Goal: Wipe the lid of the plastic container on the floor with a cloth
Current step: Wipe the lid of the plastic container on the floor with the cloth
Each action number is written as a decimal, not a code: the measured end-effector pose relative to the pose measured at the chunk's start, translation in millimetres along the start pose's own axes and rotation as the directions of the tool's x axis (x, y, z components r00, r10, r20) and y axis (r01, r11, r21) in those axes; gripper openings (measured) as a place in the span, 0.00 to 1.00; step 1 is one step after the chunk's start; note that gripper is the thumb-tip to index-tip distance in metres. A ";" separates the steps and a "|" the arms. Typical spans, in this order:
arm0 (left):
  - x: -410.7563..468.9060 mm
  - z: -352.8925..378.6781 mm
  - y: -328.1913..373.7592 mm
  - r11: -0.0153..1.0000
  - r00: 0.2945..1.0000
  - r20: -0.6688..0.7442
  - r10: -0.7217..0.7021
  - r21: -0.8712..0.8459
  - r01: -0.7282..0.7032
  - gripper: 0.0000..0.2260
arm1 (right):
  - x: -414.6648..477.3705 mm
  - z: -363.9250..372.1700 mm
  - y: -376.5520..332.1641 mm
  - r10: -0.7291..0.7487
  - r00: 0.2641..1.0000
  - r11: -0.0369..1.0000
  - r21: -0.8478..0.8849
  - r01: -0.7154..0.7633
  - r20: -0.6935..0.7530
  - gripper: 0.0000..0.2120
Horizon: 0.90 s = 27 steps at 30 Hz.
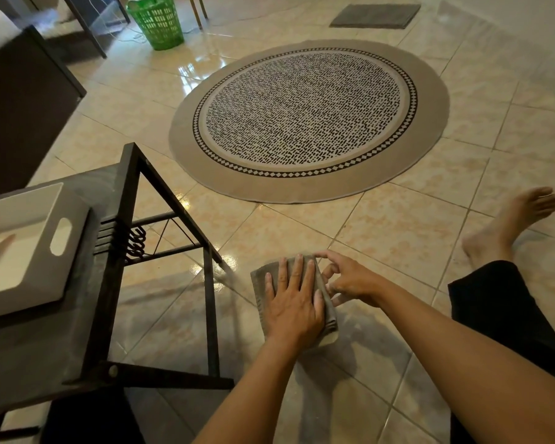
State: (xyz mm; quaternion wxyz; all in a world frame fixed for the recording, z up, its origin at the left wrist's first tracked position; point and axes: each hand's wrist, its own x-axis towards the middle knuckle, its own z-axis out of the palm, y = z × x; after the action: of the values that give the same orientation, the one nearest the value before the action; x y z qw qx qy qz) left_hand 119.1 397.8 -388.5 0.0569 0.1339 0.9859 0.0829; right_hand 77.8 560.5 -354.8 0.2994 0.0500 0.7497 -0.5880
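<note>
A folded grey cloth (259,281) lies low in the middle of the head view, on a hazy, see-through sheet (173,318) over the tiles that looks like the clear plastic lid; its outline is hard to make out. My left hand (292,302) rests flat on top of the cloth, fingers straight and slightly spread, pressing it down. My right hand (350,280) is at the cloth's right edge, with its fingertips curled onto that edge and the index finger at the far corner.
A black metal-framed low table (125,238) stands close on the left and carries a white tray (45,251). A round patterned rug (305,116) lies ahead, a green basket (157,24) and a grey mat (375,16) beyond. My legs and bare foot (513,225) are to the right.
</note>
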 end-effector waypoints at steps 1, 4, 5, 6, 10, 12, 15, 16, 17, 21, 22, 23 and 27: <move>4.5 -2.1 -1.6 1.000 1.000 -0.003 0.005 0.000 -0.005 0.29 | -0.6 -0.1 -0.1 -0.006 1.000 1.000 0.002 0.006 -0.001 0.37; 11.5 -8.2 -11.8 0.998 0.998 0.009 -0.056 -0.019 0.056 0.29 | -1.8 0.5 0.7 -0.019 1.000 1.000 -0.011 0.019 -0.019 0.36; 8.5 -8.1 -13.9 0.996 0.997 0.009 -0.081 -0.023 0.081 0.29 | -1.4 1.4 1.1 -0.018 1.000 1.000 -0.011 0.018 -0.025 0.36; 3.7 -7.4 -13.9 0.995 0.995 0.012 -0.095 -0.025 0.095 0.29 | -0.7 2.4 1.4 -0.015 0.999 1.000 -0.010 0.015 -0.028 0.36; -6.0 -1.2 2.0 0.999 0.998 0.028 -0.054 -0.007 0.054 0.30 | 1.4 1.6 2.4 -0.013 1.000 1.000 -0.021 0.012 -0.020 0.36; 1.7 -3.7 5.6 1.000 1.000 0.010 -0.018 -0.012 0.018 0.29 | 1.1 0.8 2.6 -0.013 1.000 1.000 -0.022 0.013 -0.016 0.37; 12.0 -10.7 -5.6 1.000 1.000 0.012 -0.029 -0.010 0.029 0.29 | 0.6 2.0 3.2 -0.014 1.000 1.000 -0.020 0.014 -0.026 0.37; 11.9 -11.2 -11.0 0.999 0.998 0.016 -0.053 -0.014 0.053 0.29 | 0.8 2.7 3.6 -0.014 0.999 1.000 -0.021 0.013 -0.033 0.36; 9.2 -10.8 -15.3 0.997 0.997 0.019 -0.077 -0.018 0.077 0.29 | 1.3 3.4 3.9 -0.013 0.999 1.000 -0.020 0.012 -0.038 0.36; -9.0 -1.1 -7.6 0.997 0.996 0.040 -0.079 -0.020 0.079 0.30 | 4.0 3.9 4.9 -0.012 0.999 0.999 -0.034 0.010 -0.038 0.36; -9.8 1.8 -2.1 0.998 0.997 0.037 -0.060 -0.016 0.061 0.30 | 4.2 3.7 4.8 -0.012 0.999 0.999 -0.039 0.010 -0.036 0.36; -7.7 3.1 2.3 0.999 0.999 0.027 -0.044 -0.018 0.045 0.30 | 3.8 3.2 4.7 -0.011 0.999 0.999 -0.041 0.009 -0.035 0.36; 9.6 -5.5 -4.3 0.999 0.999 0.005 -0.032 -0.028 0.033 0.29 | 0.5 3.5 4.0 -0.014 0.999 0.999 -0.042 0.012 -0.048 0.36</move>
State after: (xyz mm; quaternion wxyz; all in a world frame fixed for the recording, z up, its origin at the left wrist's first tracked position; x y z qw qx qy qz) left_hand 108.0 395.5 -384.8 0.0624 0.1172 0.9865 0.0955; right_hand 80.5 558.5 -358.9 0.2784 0.0532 0.7691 -0.5728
